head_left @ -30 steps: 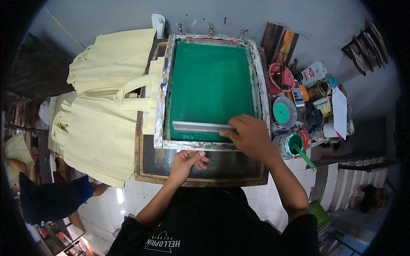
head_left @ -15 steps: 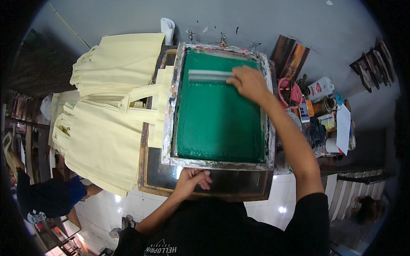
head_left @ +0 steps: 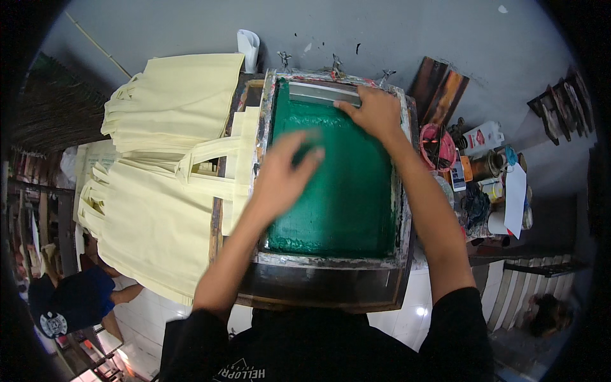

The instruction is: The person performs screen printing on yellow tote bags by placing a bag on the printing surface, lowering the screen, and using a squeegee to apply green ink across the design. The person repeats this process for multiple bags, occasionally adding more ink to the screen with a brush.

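A screen-printing frame (head_left: 259,153) with a paint-crusted border lies in front of me, its mesh (head_left: 334,197) covered in green ink. At the frame's far end my right hand (head_left: 380,113) is closed round the right part of a squeegee (head_left: 318,93), which lies across the mesh. Over the left half of the mesh hovers my left hand (head_left: 283,169), blurred by motion, with thumb and fingers apart and nothing in them. Pale yellow fabric bags (head_left: 153,210) are stacked left of the frame, and one bag's handle (head_left: 213,153) reaches toward the frame's left edge.
Metal hinge clamps (head_left: 336,63) line the frame's far edge. On the right stand a pink bowl (head_left: 439,145), a white bottle (head_left: 484,137), a phone (head_left: 458,175) and several cans. Another person (head_left: 76,296) is at the lower left; a second (head_left: 550,315) is at the far right.
The squeegee has moved with my right hand to the far end of the screen. My left hand has risen from below the near edge to over the mesh.
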Demonstrator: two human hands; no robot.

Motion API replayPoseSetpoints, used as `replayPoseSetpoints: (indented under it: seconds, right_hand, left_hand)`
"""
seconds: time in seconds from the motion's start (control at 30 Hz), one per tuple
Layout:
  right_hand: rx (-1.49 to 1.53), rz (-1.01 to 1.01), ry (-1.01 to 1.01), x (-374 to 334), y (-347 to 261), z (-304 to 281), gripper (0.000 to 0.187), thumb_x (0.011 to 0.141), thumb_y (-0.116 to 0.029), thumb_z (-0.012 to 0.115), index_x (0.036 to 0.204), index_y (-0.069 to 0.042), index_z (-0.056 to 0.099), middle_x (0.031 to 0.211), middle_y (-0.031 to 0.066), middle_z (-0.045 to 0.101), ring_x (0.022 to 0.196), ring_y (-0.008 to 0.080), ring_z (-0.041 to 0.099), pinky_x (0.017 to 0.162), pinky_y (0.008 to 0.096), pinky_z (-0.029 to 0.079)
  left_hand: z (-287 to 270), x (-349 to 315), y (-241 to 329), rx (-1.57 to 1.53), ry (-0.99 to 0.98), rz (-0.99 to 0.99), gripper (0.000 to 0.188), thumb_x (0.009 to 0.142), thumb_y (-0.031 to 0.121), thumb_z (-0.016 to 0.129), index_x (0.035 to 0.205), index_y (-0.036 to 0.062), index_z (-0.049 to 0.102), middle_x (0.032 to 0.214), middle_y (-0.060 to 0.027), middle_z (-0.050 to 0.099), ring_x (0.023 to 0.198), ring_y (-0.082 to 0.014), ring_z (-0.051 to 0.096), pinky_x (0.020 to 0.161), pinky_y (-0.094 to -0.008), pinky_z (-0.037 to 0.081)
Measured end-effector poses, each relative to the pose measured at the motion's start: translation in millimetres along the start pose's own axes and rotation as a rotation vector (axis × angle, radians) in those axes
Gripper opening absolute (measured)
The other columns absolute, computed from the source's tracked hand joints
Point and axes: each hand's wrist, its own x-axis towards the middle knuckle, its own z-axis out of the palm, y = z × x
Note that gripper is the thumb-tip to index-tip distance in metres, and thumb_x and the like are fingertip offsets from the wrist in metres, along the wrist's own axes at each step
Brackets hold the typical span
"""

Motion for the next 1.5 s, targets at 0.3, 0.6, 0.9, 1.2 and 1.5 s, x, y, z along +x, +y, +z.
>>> replayPoseSetpoints:
  seconds: [0.3,0.6,0.9,1.2,1.5]
  right_hand:
    - [0.031,-0.038,0.034,-54.9,-21.5,-15.7,0.060,0.083,-0.065,0.069,0.082,-0.005,0.065,0.080,0.0156,0.071,0.074,0.0358,0.070,0.063,0.0482,0.054]
    - [0.108,-0.046,-0.037,-140.7,-59.3,-49.5,0.052,0.084,-0.056,0.071,0.082,-0.005,0.063,0.079,0.0144,0.068,0.075,0.0349,0.069,0.064,0.0463,0.053]
    - [0.104,-0.111,0.038,-252.8,-101.1,-72.3,0.040,0.074,-0.041,0.080,0.079,-0.008,0.059,0.076,0.0076,0.060,0.069,0.0271,0.062,0.057,0.0385,0.045]
    - [0.243,-0.149,0.186,-276.1,-99.1,-85.4,0.029,0.067,-0.014,0.073,0.095,-0.009,0.068,0.099,0.0059,0.069,0.091,0.0258,0.067,0.075,0.0407,0.053]
    - [-0.080,-0.295,0.592,-137.9,-76.2,-236.0,0.024,0.077,-0.024,0.071,0.096,-0.009,0.072,0.096,0.0077,0.069,0.089,0.0286,0.067,0.079,0.0436,0.052]
  left_hand:
    - [-15.2,75.1,-45.7,0.472,-0.136,0.077,0.025,0.086,0.024,0.074,0.099,0.0021,0.074,0.092,-0.0197,0.070,0.090,-0.0409,0.067,0.082,-0.0484,0.052]
    - [-19.1,-20.2,-17.0,0.476,-0.161,0.072,0.022,0.088,0.022,0.075,0.097,0.0008,0.073,0.089,-0.0182,0.070,0.083,-0.0380,0.067,0.076,-0.0441,0.052]
    - [-21.3,-139.9,19.9,0.420,-0.154,0.103,0.016,0.082,0.012,0.079,0.094,0.0034,0.075,0.090,-0.0118,0.071,0.084,-0.0326,0.066,0.077,-0.0411,0.051]
    - [-38.7,-195.1,-37.2,0.569,0.032,0.281,0.115,0.068,0.040,0.092,0.159,0.0106,0.027,0.160,-0.0166,0.041,0.151,-0.0363,0.031,0.123,-0.0605,0.009]
    - [-68.5,-98.9,13.8,-0.022,0.453,0.221,0.111,0.078,0.045,0.086,0.158,0.0039,0.022,0.160,-0.0257,0.029,0.152,-0.0395,0.026,0.123,-0.0535,0.018]
